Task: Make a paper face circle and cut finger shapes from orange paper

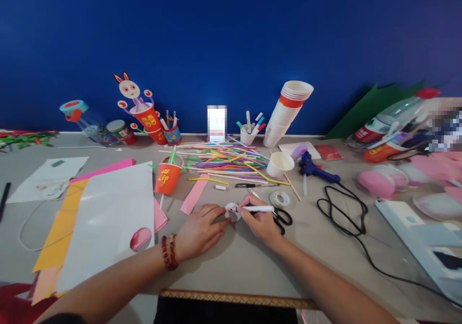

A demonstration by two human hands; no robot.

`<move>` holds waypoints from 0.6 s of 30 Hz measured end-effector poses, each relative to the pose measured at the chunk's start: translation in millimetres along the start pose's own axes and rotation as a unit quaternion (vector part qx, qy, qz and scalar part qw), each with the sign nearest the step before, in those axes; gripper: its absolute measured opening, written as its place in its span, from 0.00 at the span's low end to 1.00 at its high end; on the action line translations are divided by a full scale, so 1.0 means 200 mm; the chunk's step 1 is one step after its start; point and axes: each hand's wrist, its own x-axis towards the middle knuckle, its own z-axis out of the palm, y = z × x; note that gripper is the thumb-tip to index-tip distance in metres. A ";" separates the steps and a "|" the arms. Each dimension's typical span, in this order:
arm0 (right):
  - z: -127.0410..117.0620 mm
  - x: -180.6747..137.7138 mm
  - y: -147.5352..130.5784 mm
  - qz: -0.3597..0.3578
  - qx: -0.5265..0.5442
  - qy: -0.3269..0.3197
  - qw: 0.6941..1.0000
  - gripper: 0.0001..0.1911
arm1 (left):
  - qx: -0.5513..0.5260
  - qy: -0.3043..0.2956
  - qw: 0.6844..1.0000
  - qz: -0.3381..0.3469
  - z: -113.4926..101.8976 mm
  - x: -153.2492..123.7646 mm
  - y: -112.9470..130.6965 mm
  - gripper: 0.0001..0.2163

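My right grip (259,219) pinches a marker (263,209) over the white disc (234,216), which my left grip (202,232), spread at eight o'clock, apparently steadies.

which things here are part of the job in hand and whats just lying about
In the job:
pale disc, at the left hand
white marker, in the right hand

Seemingly lying about:
glue gun
tape roll
stacked cups

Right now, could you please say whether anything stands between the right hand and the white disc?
Only the marker the right hand holds, its tip at the disc; the left hand is at the disc's left edge, not between.
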 end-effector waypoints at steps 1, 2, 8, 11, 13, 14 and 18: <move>0.00 0.00 0.00 0.006 0.002 0.003 1.000 0.06 | 0.000 0.003 1.000 0.000 0.00 0.00 0.00 0.15; 0.00 0.00 0.00 0.010 0.002 0.005 1.000 0.05 | 0.001 0.005 1.000 0.000 0.00 0.00 0.00 0.15; -0.01 0.01 -0.01 -0.002 -0.005 -0.020 1.000 0.03 | 0.003 0.013 1.000 0.003 0.00 0.00 0.00 0.16; -0.02 0.02 -0.01 0.004 0.022 -0.011 1.000 0.04 | 0.000 0.022 1.000 0.003 0.00 0.00 -0.01 0.16; -0.02 0.02 0.00 0.002 0.022 -0.010 1.000 0.05 | 0.002 0.026 1.000 0.004 0.00 0.00 0.00 0.16; -0.02 0.02 0.00 -0.001 0.020 -0.013 1.000 0.06 | 0.002 0.027 1.000 0.005 0.00 0.00 0.00 0.15; -0.02 0.01 0.02 -0.010 0.015 -0.011 1.000 0.08 | 0.002 0.024 1.000 0.004 0.00 0.00 0.00 0.15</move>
